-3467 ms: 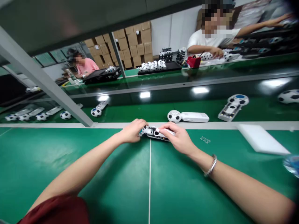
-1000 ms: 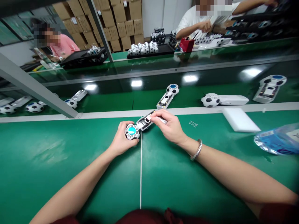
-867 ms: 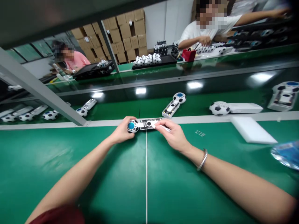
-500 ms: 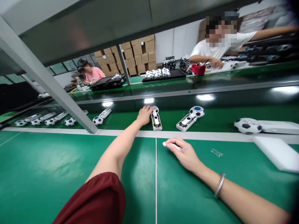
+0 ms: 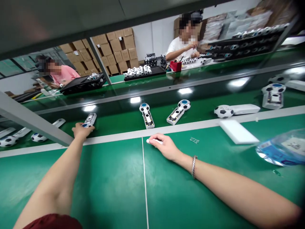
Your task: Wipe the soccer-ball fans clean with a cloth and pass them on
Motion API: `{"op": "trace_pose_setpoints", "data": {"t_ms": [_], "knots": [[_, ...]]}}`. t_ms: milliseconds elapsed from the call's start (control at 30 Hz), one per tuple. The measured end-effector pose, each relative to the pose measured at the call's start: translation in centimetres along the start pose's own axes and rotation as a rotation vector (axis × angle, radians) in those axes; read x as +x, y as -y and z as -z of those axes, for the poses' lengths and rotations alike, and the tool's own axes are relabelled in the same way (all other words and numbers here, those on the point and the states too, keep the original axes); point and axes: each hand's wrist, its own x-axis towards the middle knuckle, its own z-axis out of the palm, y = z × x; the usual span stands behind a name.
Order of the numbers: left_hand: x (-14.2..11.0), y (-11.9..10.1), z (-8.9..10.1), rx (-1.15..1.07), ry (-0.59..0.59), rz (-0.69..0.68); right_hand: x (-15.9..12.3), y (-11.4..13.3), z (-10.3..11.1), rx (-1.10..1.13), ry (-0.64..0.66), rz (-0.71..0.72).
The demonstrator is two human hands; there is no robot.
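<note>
My left hand (image 5: pixel 81 131) reaches to the far left, fingers closed around the ball end of a soccer-ball-headed device (image 5: pixel 91 119), whose long pale handle points away from me. Between the fingers and thumb of my right hand (image 5: pixel 168 148) is a small white piece (image 5: pixel 152 141), mostly hidden by the fingers. Just beyond the right hand lies one open-cased device (image 5: pixel 148 119) with a dark interior and white block showing. A second open-cased device (image 5: pixel 176 114) rests slantwise to its right.
More soccer-ball devices line the green belt, including one on its side (image 5: pixel 224 111). On the bench to the right are a white block (image 5: pixel 238 132) and a clear-and-blue plastic bag (image 5: pixel 281 148). A slanted metal post (image 5: pixel 35 117) stands at left. Two co-workers sit across.
My left hand has moved left from the middle open-cased device and closed on another device. My right hand still holds the white piece. The view has turned right; one co-worker's outstretched arm has drawn in.
</note>
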Motion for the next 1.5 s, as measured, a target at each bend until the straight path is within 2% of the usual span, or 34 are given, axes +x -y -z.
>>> {"op": "trace_pose_setpoints", "data": {"t_ms": [100,233,333,400,467,667,867,1067,1167,1367,1500], "knots": [[-3.9,-2.3,-1.6,0.039,0.047,-0.036,-0.1,-0.1,0.2,-0.016,-0.016,0.027],[-11.8,-5.8,-2.8,0.029,0.199,-0.254,-0.4,0.3,0.2,-0.100,-0.031,0.156],[-17.7,-7.6,-3.1,-0.063,0.324,-0.378,-1.0,0.9,0.1,-0.164,-0.024,0.277],[-20.5,-8.4,-3.3,-0.138,0.370,-0.419,-1.4,1.2,0.0,-0.202,-0.015,0.354],[-22.2,-8.7,-3.5,-0.187,0.391,-0.454,-1.8,1.3,-0.2,-0.243,0.009,0.437],[-23.2,-8.8,-4.0,-0.206,0.407,-0.514,-2.5,1.1,-1.4,-0.548,0.171,0.756],[-23.2,-8.8,-4.0,-0.215,0.385,-0.563,-1.9,0.9,-1.5,-0.635,0.076,0.759],[-23.1,-8.7,-4.0,-0.211,0.394,-0.558,-2.5,1.0,-1.3,-0.657,0.135,0.767],[-23.1,-8.7,-4.0,-0.214,0.381,-0.577,-2.2,1.2,-1.7,-0.629,0.112,0.713],[-23.2,-8.8,-4.0,-0.214,0.407,-0.548,-1.5,1.9,-0.9,-0.227,-0.037,0.448],[-22.9,-8.7,-3.6,-0.239,0.453,-0.484,-1.2,1.9,-0.2,-0.133,-0.096,0.367]]}}
